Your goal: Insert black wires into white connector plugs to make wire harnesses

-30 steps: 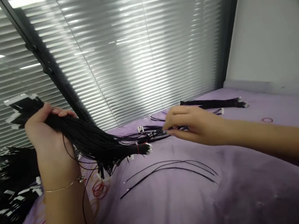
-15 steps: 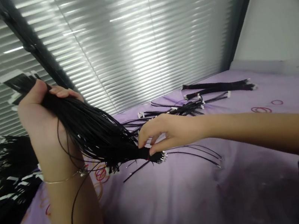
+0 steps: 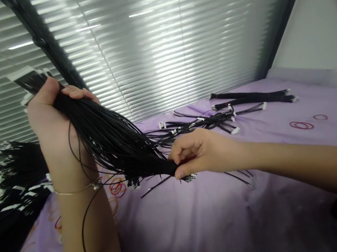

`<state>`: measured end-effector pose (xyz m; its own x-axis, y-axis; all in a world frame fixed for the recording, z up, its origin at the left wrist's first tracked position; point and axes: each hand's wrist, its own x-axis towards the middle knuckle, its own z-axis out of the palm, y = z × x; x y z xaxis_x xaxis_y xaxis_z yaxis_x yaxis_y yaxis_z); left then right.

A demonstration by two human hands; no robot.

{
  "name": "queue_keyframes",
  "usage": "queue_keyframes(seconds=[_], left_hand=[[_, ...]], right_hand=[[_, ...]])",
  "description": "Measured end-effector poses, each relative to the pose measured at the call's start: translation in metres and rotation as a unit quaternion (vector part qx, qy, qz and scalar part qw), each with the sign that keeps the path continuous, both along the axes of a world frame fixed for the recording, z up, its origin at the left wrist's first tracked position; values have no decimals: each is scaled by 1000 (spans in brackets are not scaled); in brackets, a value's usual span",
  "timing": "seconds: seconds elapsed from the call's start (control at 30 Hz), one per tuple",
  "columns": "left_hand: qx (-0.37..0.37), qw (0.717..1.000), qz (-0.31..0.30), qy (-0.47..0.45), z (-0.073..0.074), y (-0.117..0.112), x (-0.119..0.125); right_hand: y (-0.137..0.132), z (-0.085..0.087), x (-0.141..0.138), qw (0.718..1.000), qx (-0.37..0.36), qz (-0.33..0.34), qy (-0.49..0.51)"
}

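Observation:
My left hand [image 3: 48, 115] is raised and closed round the upper part of a thick bundle of thin black wires [image 3: 110, 141]. White connectors stick out above my fist. The bundle slopes down to the right, and my right hand [image 3: 198, 153] pinches its lower end, just above the metal tips. A few loose black wires [image 3: 243, 177] lie on the purple cloth [image 3: 222, 224] under my right hand.
Loose wires with white connectors [image 3: 200, 122] lie further back, and tied black bundles [image 3: 253, 97] at the far right. Red rubber bands [image 3: 302, 125] sit on the cloth. A large heap of black wires [image 3: 2, 186] fills the left edge. Window blinds [image 3: 174, 40] stand behind.
My right hand came back from the loose wires at the rear and closed on the lower end of the bundle. My left hand lifted the bundle a little higher.

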<state>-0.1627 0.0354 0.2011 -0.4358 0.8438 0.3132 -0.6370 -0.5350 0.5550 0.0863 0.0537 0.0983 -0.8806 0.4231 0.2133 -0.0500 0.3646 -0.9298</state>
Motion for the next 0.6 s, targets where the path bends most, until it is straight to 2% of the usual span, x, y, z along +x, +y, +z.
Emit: queue_keyframes(seconds=[0.17, 0.37, 0.5, 0.6], left_hand=[[14, 999, -32, 9, 0, -3, -1], [43, 998, -47, 28, 0, -14, 0], [50, 997, -47, 35, 0, -18, 3], [45, 997, -46, 35, 0, -17, 5]], right_hand=[[1, -3, 4, 994, 5, 108, -22], [-5, -13, -1, 983, -109, 138, 55], [-4, -5, 1, 990, -59, 122, 24], [-3, 5, 4, 993, 34, 113, -26]])
